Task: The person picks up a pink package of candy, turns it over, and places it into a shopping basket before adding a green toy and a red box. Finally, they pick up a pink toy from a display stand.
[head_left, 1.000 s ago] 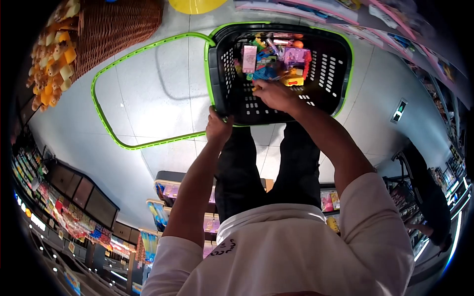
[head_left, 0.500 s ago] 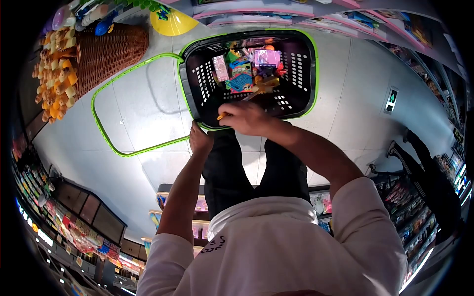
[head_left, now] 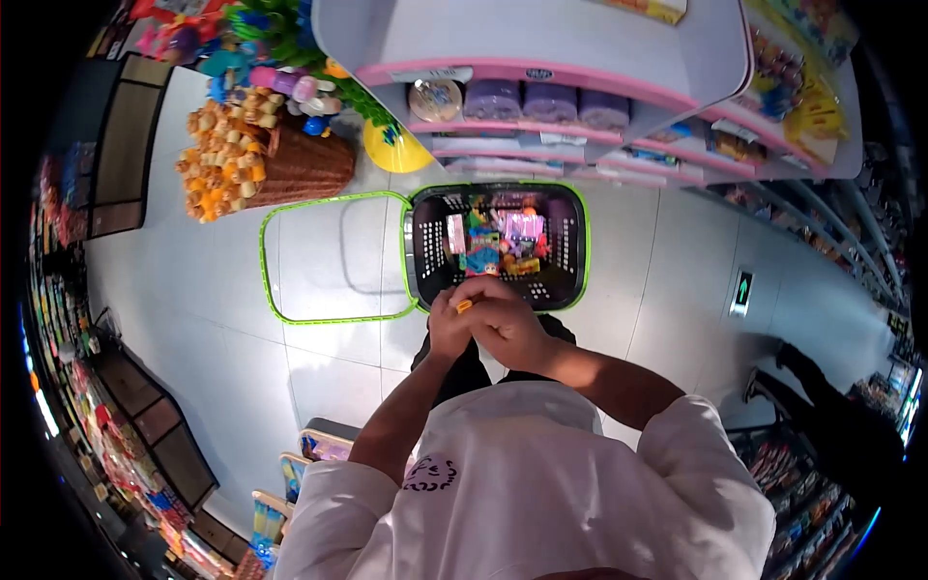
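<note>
My two hands meet just in front of a black basket with a green rim (head_left: 588, 246). My right hand (head_left: 503, 324) is closed on a small orange object (head_left: 464, 305), most of which its fingers hide. Against it from the left, my left hand (head_left: 448, 327) has its fingers closed; whether they grip part of the same object is hidden. Inside the basket lie several colourful packages, among them a pink-purple box (head_left: 524, 227), a blue box (head_left: 480, 257) and a pale pink box (head_left: 456, 234).
The basket's green handle (head_left: 338, 320) lies out to the left. Behind it stand a wicker basket (head_left: 309, 166) of plush toys and a yellow cone-shaped object (head_left: 391, 150). White-pink shelves (head_left: 541, 72) rise beyond. At the right is another person (head_left: 822, 416) in dark clothes.
My right hand has drawn back from the basket's edge and met my left hand, which has left the rim. The view has risen, showing more of the shelves.
</note>
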`<state>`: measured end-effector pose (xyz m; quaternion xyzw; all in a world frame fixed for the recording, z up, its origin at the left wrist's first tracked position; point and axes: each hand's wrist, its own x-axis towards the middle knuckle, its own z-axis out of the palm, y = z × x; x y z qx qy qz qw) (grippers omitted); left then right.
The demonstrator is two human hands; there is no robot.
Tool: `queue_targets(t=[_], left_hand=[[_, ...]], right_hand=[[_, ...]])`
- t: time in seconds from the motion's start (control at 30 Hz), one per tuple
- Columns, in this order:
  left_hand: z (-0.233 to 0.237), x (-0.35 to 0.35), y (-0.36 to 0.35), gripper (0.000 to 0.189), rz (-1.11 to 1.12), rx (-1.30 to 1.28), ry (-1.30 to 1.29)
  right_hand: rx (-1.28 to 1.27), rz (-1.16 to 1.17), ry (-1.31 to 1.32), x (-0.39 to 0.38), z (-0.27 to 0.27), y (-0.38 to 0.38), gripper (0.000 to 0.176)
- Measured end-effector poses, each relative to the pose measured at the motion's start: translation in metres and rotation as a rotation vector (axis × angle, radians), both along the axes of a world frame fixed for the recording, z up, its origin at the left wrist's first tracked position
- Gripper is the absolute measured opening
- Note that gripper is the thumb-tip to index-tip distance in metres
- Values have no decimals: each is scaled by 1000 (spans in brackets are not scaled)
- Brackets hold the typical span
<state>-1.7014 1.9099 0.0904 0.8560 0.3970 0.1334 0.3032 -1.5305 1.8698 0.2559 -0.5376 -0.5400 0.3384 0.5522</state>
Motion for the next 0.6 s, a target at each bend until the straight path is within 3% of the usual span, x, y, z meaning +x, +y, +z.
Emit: queue_targets(t=[0.07, 0.1, 0.13, 0.2, 0.27, 0.33, 0.4, 0.47, 0.6], left_hand=[[12, 11, 7, 24, -139, -489, -206], [32, 13, 6, 16, -164, -540, -255], [40, 14, 7, 16, -138, -510, -276], [50, 6, 4, 17, -89, -471, -86], [84, 6, 7, 18, -49, -392, -71], [106, 2, 8, 12, -122, 12, -58], [129, -5, 3, 16, -74, 112, -66], [162, -8, -1, 19, 138, 312, 74], [179, -39, 11, 28, 156, 305, 7]], right_hand=[[47, -117, 170, 12, 40, -5, 23], [41, -144, 222, 15, 54, -12, 21], [62, -107, 210, 21, 67, -16, 21], [187, -252, 283, 30, 88, -29, 18], [195, -266, 553, 45, 107, -41, 14], [248, -296, 554, 66, 106, -50, 12], [268, -343, 695, 82, 111, -57, 12], [270, -405, 745, 98, 116, -58, 12], [267, -542, 847, 105, 122, -44, 11]])
